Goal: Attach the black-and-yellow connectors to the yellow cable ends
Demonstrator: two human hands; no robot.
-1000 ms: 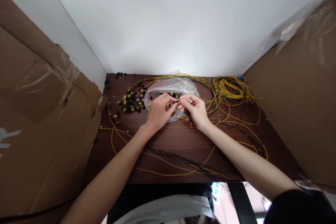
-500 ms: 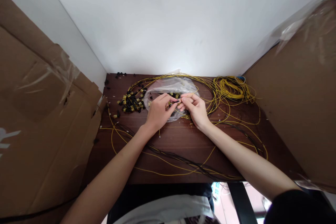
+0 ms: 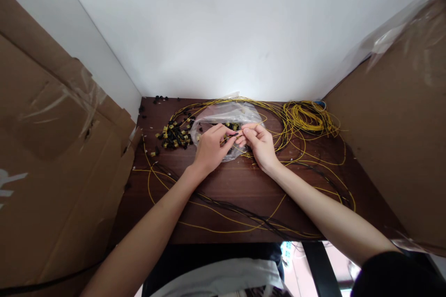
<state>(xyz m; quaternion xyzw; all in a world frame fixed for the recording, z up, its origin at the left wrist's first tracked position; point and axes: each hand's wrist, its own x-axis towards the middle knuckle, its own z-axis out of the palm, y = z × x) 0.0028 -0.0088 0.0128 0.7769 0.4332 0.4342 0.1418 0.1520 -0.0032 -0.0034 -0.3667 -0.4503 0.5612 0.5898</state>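
My left hand (image 3: 213, 145) pinches a small black connector piece (image 3: 234, 135) between thumb and fingertips. Close by on the right, my right hand (image 3: 258, 143) is closed in a pinch at the connector's other end; a thin yellow wire seems to be between its fingers, though most of it is hidden. Both hands hover over a clear plastic bag (image 3: 223, 113) holding small black and yellow parts. Left of the bag lies a heap of black and yellow connectors (image 3: 174, 137) with wires running from it.
A coil of yellow wire (image 3: 308, 118) lies at the back right of the brown table (image 3: 223, 185). Loose yellow and black wires (image 3: 240, 211) cross the table's front. Cardboard (image 3: 62, 148) stands left, more cardboard (image 3: 393, 125) right, and a white wall (image 3: 223, 32) behind.
The right hand's fingertips have shifted very slightly to the right, away from the left fingertips. A short wire end below the left hand no longer shows. Everything else looks the same.
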